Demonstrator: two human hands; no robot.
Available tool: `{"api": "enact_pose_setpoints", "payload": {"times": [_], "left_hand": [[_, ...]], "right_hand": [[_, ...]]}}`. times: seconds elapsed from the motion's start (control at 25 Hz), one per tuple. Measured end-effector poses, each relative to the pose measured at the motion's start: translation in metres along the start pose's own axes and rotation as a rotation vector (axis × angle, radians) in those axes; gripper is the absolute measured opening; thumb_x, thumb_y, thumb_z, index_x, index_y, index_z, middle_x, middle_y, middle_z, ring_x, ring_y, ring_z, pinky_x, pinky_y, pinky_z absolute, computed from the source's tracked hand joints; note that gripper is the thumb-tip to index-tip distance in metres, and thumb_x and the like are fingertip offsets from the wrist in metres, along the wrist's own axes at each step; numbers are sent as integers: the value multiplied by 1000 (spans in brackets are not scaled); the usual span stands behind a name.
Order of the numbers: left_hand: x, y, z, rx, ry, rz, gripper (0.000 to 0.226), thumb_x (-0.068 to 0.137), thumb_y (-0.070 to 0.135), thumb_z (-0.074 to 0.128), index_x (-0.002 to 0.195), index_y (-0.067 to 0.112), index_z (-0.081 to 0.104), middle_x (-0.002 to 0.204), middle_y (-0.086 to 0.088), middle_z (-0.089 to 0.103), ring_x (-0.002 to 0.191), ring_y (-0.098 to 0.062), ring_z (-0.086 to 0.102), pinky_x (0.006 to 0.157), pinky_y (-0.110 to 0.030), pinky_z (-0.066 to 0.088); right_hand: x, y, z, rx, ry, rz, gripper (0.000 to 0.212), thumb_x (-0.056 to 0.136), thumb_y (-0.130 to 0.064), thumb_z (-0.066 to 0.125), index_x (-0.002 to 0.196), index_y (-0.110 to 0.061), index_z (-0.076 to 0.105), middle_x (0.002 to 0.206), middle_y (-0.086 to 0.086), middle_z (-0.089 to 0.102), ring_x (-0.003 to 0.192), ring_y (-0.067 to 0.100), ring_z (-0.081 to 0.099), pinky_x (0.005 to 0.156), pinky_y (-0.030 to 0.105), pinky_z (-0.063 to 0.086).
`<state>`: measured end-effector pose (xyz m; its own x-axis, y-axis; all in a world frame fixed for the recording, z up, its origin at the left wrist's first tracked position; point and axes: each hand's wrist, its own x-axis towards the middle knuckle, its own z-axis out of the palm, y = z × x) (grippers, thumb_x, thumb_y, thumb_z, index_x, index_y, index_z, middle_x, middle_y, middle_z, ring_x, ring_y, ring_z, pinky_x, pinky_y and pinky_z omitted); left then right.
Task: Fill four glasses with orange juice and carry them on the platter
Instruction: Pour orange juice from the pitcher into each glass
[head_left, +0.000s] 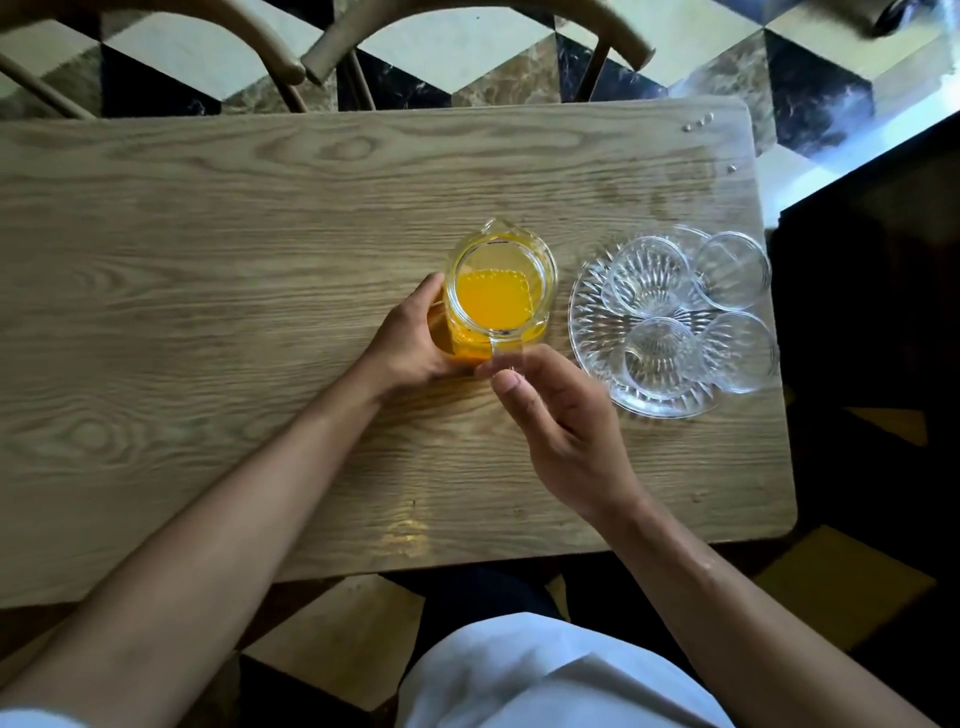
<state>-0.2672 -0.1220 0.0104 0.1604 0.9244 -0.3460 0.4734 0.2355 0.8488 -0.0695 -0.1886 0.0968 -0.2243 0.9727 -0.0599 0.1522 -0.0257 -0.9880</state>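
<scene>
A clear glass jug (498, 291) holding orange juice stands upright in the middle of the wooden table (208, 270), spout pointing away from me. My left hand (410, 338) wraps around its left side. My right hand (561, 415) has thumb and fingers at the jug's clear handle on the near side. To the right, a cut-glass platter (587, 322) carries several empty glasses, among them one at the back left (649, 275), one at the back right (732, 270) and one at the front left (660, 353).
The platter sits close to the table's right edge. Wooden chairs (332, 52) stand beyond the far edge, over a patterned tile floor. A dark cabinet (872, 312) is to the right of the table.
</scene>
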Motion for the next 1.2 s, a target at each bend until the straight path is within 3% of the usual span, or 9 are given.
{"api": "enact_pose_setpoints", "payload": {"times": [0.12,0.28,0.36,0.56,0.8,0.92,1.0,1.12,1.2], "left_hand": [[3,-1,-1,38,-8,7,92,51,60,92,125,14,64,114,2,76,105,-16,74,94,-37,59],[-4,8,0,61,42,-17,94,49,64,89,124,13,66,104,16,72,94,13,66,84,-10,51],[-7,12,1,65,58,-36,91,50,59,93,124,13,66,101,22,69,90,20,63,80,-4,46],[-26,20,11,86,124,-39,85,60,27,103,133,12,62,101,28,58,92,13,57,76,6,37],[-74,40,45,58,219,-77,84,56,27,106,127,11,64,109,4,70,97,-11,67,78,-1,45],[-103,57,75,5,266,-100,80,54,31,106,120,14,65,111,3,75,101,-11,71,85,-16,54],[-121,68,99,-24,291,-116,81,53,35,106,120,16,66,112,2,77,102,-11,72,86,-21,56],[-145,85,140,-66,325,-125,79,52,33,107,118,17,66,108,3,78,100,-6,73,80,-11,52],[-156,99,167,-91,326,-124,79,52,30,107,119,16,67,106,6,77,97,6,71,77,-5,49]], "right_hand": [[0,-1,-1,-29,16,-51,20,100,-13,60,103,3,72,101,7,70,95,17,67,85,28,49],[-3,-3,-3,-40,11,-47,20,100,-12,59,103,3,72,104,11,70,101,23,68,88,32,51],[-2,-4,-6,-42,-5,-35,19,101,-11,59,104,3,73,105,12,70,102,24,68,89,35,53],[-12,-8,-17,-25,-28,-42,18,101,-8,58,104,1,73,107,13,70,104,25,69,91,41,54],[-43,-18,-41,-5,-71,-43,25,105,-17,50,97,-3,68,97,14,65,91,24,63,83,30,48],[-68,-25,-57,137,-53,-4,28,107,-23,42,91,-9,60,88,20,59,82,25,55,79,30,44],[-86,-30,-69,180,-39,-8,33,107,-28,41,90,-6,58,84,15,57,79,15,52,76,25,43],[-114,-34,-93,265,-22,-24,39,105,-41,45,89,-8,59,85,3,55,78,7,52,74,20,43],[-131,-36,-114,339,-18,-23,45,99,-54,52,88,-11,59,84,-1,54,77,6,53,73,20,43]]}}
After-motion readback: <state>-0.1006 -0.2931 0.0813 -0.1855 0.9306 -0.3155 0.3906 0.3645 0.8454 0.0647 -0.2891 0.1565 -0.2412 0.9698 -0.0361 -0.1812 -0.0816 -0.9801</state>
